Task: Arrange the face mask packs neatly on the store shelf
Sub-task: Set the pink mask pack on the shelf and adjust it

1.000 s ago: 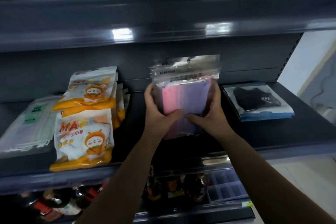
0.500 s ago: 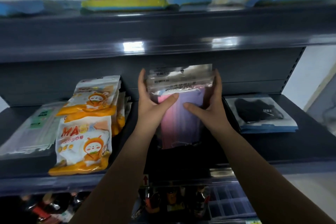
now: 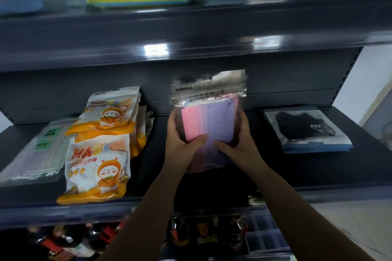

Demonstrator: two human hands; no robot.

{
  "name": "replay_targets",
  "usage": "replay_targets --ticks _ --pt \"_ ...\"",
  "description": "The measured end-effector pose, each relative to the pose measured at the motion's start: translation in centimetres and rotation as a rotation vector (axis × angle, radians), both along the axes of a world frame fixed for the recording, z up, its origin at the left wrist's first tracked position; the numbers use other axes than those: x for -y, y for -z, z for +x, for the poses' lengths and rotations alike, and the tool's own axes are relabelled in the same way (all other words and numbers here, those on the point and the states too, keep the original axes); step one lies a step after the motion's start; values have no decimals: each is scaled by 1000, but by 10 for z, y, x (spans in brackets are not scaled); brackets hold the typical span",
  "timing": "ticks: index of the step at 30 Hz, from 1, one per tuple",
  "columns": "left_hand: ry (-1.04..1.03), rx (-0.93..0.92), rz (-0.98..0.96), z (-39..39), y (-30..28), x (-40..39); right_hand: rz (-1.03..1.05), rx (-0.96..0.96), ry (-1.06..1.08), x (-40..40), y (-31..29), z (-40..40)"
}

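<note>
You grip the pink-and-purple mask pack [image 3: 209,121] by its sides with both hands, left hand [image 3: 182,142] and right hand [image 3: 238,142], thumbs across its front, probably to square it over the bare gap on the shelf [image 3: 318,167] between the orange packs [image 3: 99,154] and the black-mask pack [image 3: 305,129].

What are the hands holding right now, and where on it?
Both hands grip the pink and purple mask pack by its lower half: left hand on its left edge, right hand on its right edge, thumbs across the front.
</note>
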State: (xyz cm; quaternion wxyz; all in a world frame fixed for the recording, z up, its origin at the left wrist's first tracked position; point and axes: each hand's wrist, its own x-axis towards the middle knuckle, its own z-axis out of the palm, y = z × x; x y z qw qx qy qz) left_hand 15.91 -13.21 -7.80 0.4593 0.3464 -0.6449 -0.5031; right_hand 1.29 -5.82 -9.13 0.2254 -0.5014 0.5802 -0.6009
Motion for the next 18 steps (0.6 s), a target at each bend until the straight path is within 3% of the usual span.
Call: replay_targets --ticks 18 --pt "51 -74 40 -6 23 0 62 18 -7 1 16 2"
